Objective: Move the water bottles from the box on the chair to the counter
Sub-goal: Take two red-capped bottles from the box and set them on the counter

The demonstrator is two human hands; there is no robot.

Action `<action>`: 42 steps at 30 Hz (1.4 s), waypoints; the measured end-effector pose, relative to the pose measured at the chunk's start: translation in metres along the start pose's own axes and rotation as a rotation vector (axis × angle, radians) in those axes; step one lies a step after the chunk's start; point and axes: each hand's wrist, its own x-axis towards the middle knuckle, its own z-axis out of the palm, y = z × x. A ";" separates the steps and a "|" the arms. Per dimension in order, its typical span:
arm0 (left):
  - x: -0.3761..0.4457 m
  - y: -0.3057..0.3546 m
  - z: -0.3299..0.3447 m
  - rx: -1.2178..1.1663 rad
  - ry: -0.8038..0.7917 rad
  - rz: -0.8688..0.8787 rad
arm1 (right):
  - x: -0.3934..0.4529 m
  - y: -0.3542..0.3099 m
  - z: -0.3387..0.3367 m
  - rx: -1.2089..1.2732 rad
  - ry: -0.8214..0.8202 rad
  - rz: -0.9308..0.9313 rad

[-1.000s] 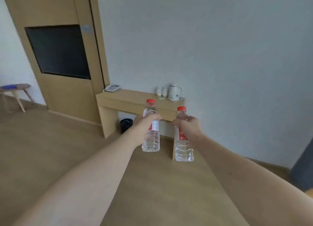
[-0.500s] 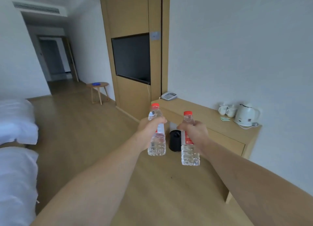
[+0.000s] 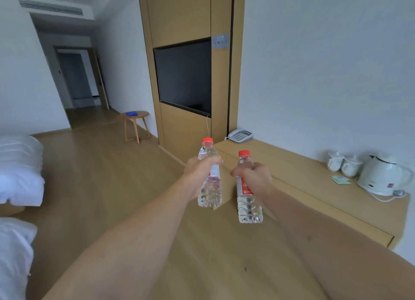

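Observation:
My left hand (image 3: 199, 167) grips a clear water bottle (image 3: 210, 192) with a red cap, upright, in front of me. My right hand (image 3: 254, 179) grips a second clear water bottle (image 3: 248, 206) with a red cap and red label, also upright. Both bottles hang in the air just off the near left corner of the long wooden counter (image 3: 292, 171), which runs along the white wall on the right. The box and the chair are out of view.
On the counter stand a telephone (image 3: 240, 135) at the far end, two white cups (image 3: 344, 163), a white kettle (image 3: 385, 174) with its cord, and small green packets (image 3: 341, 179). White beds (image 3: 19, 171) lie at left, a small round table (image 3: 134, 120) farther back.
The view has swung left and closer to the counter. The counter now fills the right side, and both bottles stay gripped in my hands, now near its corner.

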 end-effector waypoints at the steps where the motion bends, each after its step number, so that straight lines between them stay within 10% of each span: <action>1: 0.024 0.005 -0.004 0.009 -0.014 0.000 | 0.021 -0.004 0.008 -0.010 0.009 0.001; 16: 0.313 0.025 0.025 0.063 -0.134 -0.075 | 0.285 0.000 0.051 0.026 0.080 0.053; 29: 0.587 0.043 0.188 0.142 -0.259 -0.124 | 0.574 0.015 -0.041 0.056 0.220 0.101; 42: 0.741 0.019 0.327 0.252 -0.498 -0.146 | 0.690 0.063 -0.118 0.036 0.470 0.240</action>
